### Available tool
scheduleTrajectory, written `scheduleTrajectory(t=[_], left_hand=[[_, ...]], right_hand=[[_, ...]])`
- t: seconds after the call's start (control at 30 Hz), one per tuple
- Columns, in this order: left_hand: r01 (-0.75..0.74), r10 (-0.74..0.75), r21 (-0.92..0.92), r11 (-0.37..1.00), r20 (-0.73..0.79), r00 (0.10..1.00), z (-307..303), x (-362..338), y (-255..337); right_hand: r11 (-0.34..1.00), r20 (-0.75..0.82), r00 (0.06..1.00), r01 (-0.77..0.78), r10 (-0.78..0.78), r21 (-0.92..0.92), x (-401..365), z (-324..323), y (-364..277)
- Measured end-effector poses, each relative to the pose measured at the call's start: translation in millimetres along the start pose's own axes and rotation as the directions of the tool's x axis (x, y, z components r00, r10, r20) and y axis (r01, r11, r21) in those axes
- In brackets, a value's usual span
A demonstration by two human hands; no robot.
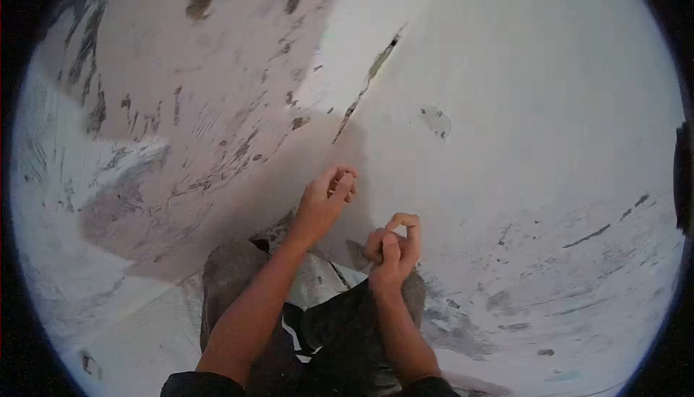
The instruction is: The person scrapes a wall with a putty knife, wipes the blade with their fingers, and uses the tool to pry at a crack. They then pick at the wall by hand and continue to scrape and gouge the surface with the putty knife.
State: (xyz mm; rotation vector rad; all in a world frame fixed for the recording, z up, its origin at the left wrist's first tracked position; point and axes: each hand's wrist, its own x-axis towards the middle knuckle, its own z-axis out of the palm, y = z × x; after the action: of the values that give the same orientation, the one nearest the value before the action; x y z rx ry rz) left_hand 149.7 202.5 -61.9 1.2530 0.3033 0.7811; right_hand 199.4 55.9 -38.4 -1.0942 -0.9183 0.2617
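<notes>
My left hand [329, 196] is raised near the middle of the view, its fingers curled in and the thumb lying against them. Lower and to the right, my right hand [395, 249] is also closed, with the thumb pressed to the folded fingers and the index finger bent in an arch. The two hands are apart. Whatever may be between the fingers of either hand is hidden or too small to tell. Both are nearest to a pale, stained surface [412, 173] beyond them.
A long dark crack [371, 75] runs through the pale surface ahead of my hands. Dark scrapes [90, 54] mark the left side, and grey smears [455, 328] lie at the lower right. My bent knees and dark clothing [340, 332] fill the bottom middle.
</notes>
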Motion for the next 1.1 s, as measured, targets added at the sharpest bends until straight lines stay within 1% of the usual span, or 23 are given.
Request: scheduleTrajectory(t=[0.03,0.07,0.1,0.13,0.17,0.2,0.23,0.27,0.3,0.37,0.4,0.47,0.6,0.67,0.7,0.77,0.8,0.87,0.9,0.97,1.0,1.07,1.1], left_hand=[[-0.079,0.086,0.176,0.981,-0.032,0.996,5.4,-3.4,3.4],[-0.151,0.178,0.35,0.924,-0.045,0.983,9.7,-4.2,6.7],[-0.148,0.173,0.383,0.912,-0.031,0.984,11.9,-2.7,9.3],[-0.308,0.337,0.525,0.793,0.044,0.941,15.4,-2.6,11.0],[-0.453,0.469,0.629,0.631,0.156,0.869,20.0,-3.7,12.1],[-0.456,0.45,0.643,0.615,0.189,0.873,25.4,-2.3,16.2],[-0.502,0.491,0.67,0.546,0.229,0.84,31.9,2.5,23.2],[-0.545,0.532,0.691,0.474,0.268,0.803,38.2,8.1,29.8],[-0.549,0.521,0.7,0.458,0.289,0.803,45.3,13.6,35.3],[-0.565,0.586,0.678,0.47,0.239,0.774,59.6,24.7,43.5],[-0.566,0.576,0.687,0.456,0.257,0.776,63.8,32.2,43.9],[-0.601,0.684,0.739,0.306,0.269,0.678,69.6,46.4,43.4],[-0.61,0.64,0.741,0.28,0.33,0.694,85.2,49.2,38.9],[-0.594,0.619,0.709,0.381,0.281,0.733,94.6,44.2,34.3],[-0.598,0.613,0.71,0.372,0.296,0.732,96.2,42.2,33.8],[-0.624,0.627,0.709,0.328,0.332,0.705,99.8,39.6,34.2],[-0.63,0.622,0.708,0.318,0.346,0.703,102.2,37.2,34.7],[-0.633,0.591,0.694,0.342,0.365,0.719,108.9,32.2,37.9],[-0.638,0.585,0.693,0.336,0.378,0.718,111.1,31.2,39.6],[-0.635,0.597,0.718,0.285,0.385,0.704,116.0,29.3,42.6],[-0.64,0.592,0.715,0.281,0.396,0.702,118.8,27.5,44.7],[-0.57,0.566,0.735,0.367,0.31,0.764,123.3,24.8,48.4],[-0.576,0.561,0.733,0.363,0.322,0.763,123.4,25.4,47.0]], right_hand=[[1.0,-0.021,1.0,0.004,-0.004,0.027,-8.5,-6.8,18.6],[0.995,-0.067,0.994,-0.087,0.084,-0.04,-18.2,-12.8,40.3],[0.978,-0.115,0.978,-0.183,0.172,-0.097,-24.0,-15.0,55.7],[0.915,-0.13,0.937,-0.346,0.325,-0.209,-25.3,-16.8,61.0],[0.917,-0.154,0.929,-0.36,0.336,-0.171,-25.4,-14.5,63.1],[0.909,-0.107,0.949,-0.314,0.296,-0.275,-20.6,-10.9,65.3],[0.891,-0.049,0.965,-0.255,0.256,-0.374,-16.7,-8.0,67.7],[0.911,-0.056,0.98,-0.199,0.192,-0.36,-16.9,-2.1,75.9],[0.92,-0.068,0.979,-0.204,0.192,-0.336,-16.9,0.1,80.6],[0.897,0.019,0.976,-0.192,0.218,-0.399,-17.2,4.5,84.1],[0.905,0.01,0.976,-0.199,0.218,-0.377,-19.7,4.1,86.0],[0.859,0.092,0.967,-0.164,0.237,-0.484,-21.0,2.7,85.3],[0.911,0.055,0.975,-0.182,0.217,-0.369,-21.1,2.3,78.4],[0.903,0.09,0.987,-0.082,0.132,-0.421,-21.1,-2.4,84.6],[0.908,0.08,0.988,-0.085,0.129,-0.41,-22.5,-3.6,89.0],[0.88,0.12,0.992,0.033,0.028,-0.474,-23.5,-4.6,95.1],[0.885,0.109,0.994,0.031,0.022,-0.465,-24.5,-5.8,97.8],[0.878,0.164,0.985,0.032,0.054,-0.478,-24.8,-6.7,98.8],[0.881,0.153,0.987,0.028,0.05,-0.472,-25.2,-6.5,101.9],[0.887,0.201,0.976,0.019,0.084,-0.462,-26.1,-5.8,112.1],[0.889,0.19,0.978,0.015,0.081,-0.457,-27.5,-5.1,116.6],[0.834,0.182,0.983,0.087,0.017,-0.545,-27.9,-3.3,120.1],[0.836,0.17,0.985,0.083,0.013,-0.542,-28.3,-3.2,122.0]])
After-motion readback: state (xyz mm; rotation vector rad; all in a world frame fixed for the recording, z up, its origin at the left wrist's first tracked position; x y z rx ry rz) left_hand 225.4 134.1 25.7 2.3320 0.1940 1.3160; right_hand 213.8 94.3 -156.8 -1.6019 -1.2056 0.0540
